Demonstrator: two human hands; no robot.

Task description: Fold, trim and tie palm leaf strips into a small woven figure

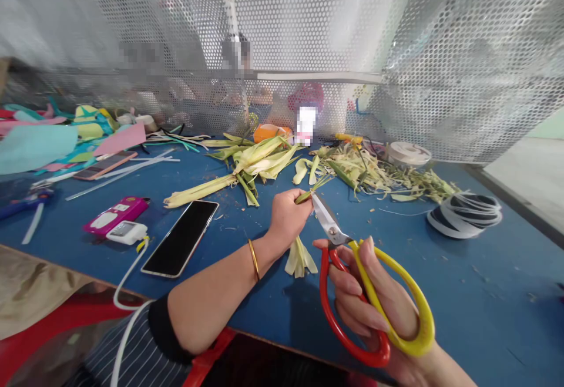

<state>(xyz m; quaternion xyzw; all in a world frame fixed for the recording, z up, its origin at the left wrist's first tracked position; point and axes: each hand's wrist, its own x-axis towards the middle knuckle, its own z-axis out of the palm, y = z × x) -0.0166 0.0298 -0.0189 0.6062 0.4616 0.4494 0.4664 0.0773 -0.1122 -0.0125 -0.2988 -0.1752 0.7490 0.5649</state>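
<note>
Taking the left hand (288,218) as the centre of the dial, two hands are at work over one blue table (418,269). The left is clenched around one husk bundle (301,261), whose stalk ends poke out toward 1 o'clock and whose flared part spreads below the fist near 6; the strips overlap too much to count. One gold bracelet (253,259) circles that wrist. The right hand (392,296), between 4 and 5 o'clock, grips one pair of scissors (333,233), with two loops, one red and one yellow. Its blade tips lie right by the bundle's stalk end; whether they touch it, I cannot tell.

Two small husk pieces (314,170) lie just past 12. One husk heap (259,161) sits at 11, and one scrap pile (365,170) at 2, with one white roll (408,153) beyond it. One coil of strapping (465,216) lies at 3. Toward 9 come one black-screened phone (181,237), one white device (127,232) with one cable, and one magenta device (115,215); a second phone (106,165) lies between 9 and 10.
</note>
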